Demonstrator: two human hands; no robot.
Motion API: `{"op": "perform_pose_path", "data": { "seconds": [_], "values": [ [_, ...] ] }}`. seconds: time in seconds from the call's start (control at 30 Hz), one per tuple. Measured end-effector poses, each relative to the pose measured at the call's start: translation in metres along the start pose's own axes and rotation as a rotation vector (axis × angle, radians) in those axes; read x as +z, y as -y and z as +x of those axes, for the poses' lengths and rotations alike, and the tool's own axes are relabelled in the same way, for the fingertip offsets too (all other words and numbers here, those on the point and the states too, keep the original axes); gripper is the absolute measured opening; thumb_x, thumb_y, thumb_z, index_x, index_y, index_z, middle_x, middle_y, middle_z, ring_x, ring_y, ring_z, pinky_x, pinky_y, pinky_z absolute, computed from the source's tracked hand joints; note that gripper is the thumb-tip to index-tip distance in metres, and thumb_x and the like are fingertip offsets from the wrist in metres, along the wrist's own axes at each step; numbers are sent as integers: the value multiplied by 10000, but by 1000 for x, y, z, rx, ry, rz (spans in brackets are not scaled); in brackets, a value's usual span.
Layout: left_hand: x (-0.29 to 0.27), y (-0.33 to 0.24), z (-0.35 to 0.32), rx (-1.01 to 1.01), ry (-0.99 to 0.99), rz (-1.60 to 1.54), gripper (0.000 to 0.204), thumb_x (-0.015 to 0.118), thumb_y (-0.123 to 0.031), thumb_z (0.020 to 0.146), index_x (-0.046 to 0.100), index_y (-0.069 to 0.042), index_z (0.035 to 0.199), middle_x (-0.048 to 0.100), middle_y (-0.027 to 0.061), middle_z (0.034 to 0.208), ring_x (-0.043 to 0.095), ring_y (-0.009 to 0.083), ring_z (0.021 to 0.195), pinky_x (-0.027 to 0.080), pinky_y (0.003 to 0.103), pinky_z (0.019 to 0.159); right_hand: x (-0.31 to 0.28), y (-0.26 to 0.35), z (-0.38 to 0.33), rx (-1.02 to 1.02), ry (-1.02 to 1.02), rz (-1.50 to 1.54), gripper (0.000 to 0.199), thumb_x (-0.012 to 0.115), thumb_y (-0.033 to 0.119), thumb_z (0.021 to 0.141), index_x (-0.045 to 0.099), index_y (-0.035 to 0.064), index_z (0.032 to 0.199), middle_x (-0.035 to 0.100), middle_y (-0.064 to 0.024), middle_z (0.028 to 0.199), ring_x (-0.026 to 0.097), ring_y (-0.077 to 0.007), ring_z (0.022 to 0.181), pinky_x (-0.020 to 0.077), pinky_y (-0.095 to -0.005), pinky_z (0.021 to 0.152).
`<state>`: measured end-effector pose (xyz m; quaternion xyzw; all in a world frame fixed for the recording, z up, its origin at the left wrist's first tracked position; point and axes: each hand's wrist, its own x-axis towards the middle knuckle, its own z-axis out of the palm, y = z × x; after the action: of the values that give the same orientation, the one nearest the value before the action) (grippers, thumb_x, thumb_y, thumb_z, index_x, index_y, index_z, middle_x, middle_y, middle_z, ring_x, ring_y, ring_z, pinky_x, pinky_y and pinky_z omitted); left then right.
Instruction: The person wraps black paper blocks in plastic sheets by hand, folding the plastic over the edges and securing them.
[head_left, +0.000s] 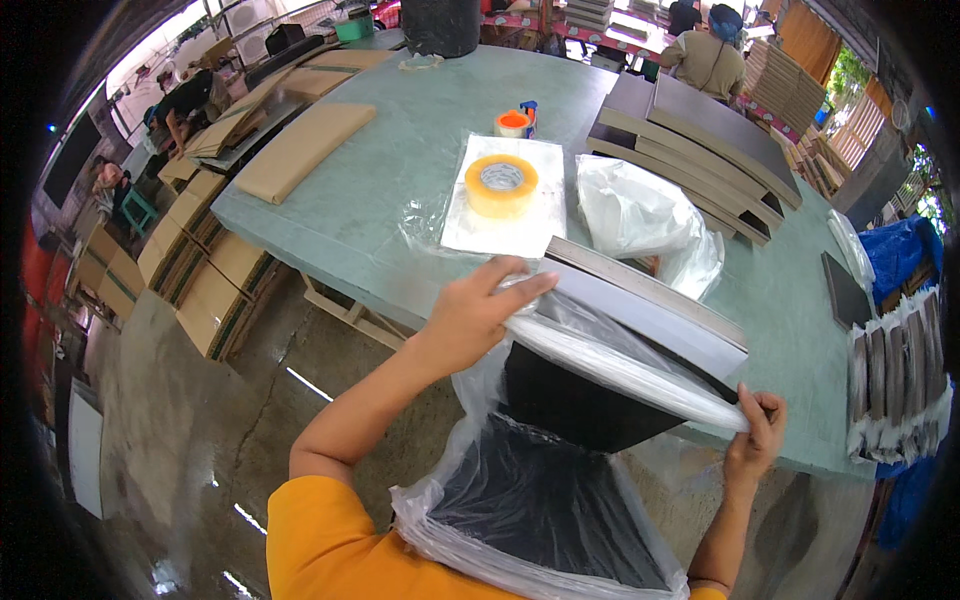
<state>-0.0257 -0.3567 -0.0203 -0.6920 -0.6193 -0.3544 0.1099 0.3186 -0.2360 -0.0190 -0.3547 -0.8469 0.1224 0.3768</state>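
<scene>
Here the left hand (pixel 470 320) and right hand (pixel 757 432) gripped the clear plastic bag (pixel 600 365) around dark boards (pixel 585 400); beyond it lay a yellow tape roll (pixel 501 185).

Clear plastic bag (pixel 560 500) half sheathes dark panels (pixel 640 320) at table edge.

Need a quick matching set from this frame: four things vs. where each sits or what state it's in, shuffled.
Things:
1. yellowish roll of packing tape
2. small orange tape roll
3. crumpled white plastic bag
4. clear plastic sleeve

Places/states:
A. pinched at both ends by left hand and right hand
B. lying on a flat white sheet
C. beside the stacked dark boards
D. farther up the table, behind the sheet

Pairs: 1-B, 2-D, 3-C, 4-A
</scene>
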Motion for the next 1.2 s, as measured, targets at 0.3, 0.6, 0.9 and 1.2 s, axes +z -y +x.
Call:
{"op": "perform_pose_path", "data": {
  "seconds": [0.3, 0.6, 0.9, 1.2],
  "values": [
    [46, 50, -90, -793, 781, -1576, 413, 654, -178, 693, 521, -43, 1059, 540, 15, 905, 515, 90, 756, 424, 217, 649, 43, -71, -54, 662, 908, 1156, 378, 613, 159, 645, 535, -17, 970, 587, -77, 894, 559, -113, 776, 449, -205, 653],
    [156, 65, -189, -1045, 733, -882, 412, 653, -222, 706, 539, 38, 1006, 592, 97, 907, 568, 205, 796, 442, 297, 723, 184, -155, -199, 648, 684, -6, 212, 535, 100, 669, 558, 11, 859, 580, -75, 767, 547, -183, 706, 442, -295, 637],
    [12, -50, -28, 300, 1590, -1698, 256, 540, -161, 810, 540, -17, 1021, 549, 123, 981, 522, 206, 885, 398, 288, 785, 32, 38, -34, -621, 1459, 1407, 553, 492, 349, 837, 367, -27, 1222, 324, -189, 1295, 288, -275, 1217, 237, -374, 981],
    [160, -25, -101, -408, 807, -851, 303, 533, -263, 803, 569, -1, 950, 596, 165, 861, 562, 236, 803, 433, 329, 718, 155, -34, -81, 133, 1582, 321, 710, 385, 566, 799, 413, -28, 1188, 394, -235, 1219, 374, -336, 1140, 318, -366, 933]
  ]
}}
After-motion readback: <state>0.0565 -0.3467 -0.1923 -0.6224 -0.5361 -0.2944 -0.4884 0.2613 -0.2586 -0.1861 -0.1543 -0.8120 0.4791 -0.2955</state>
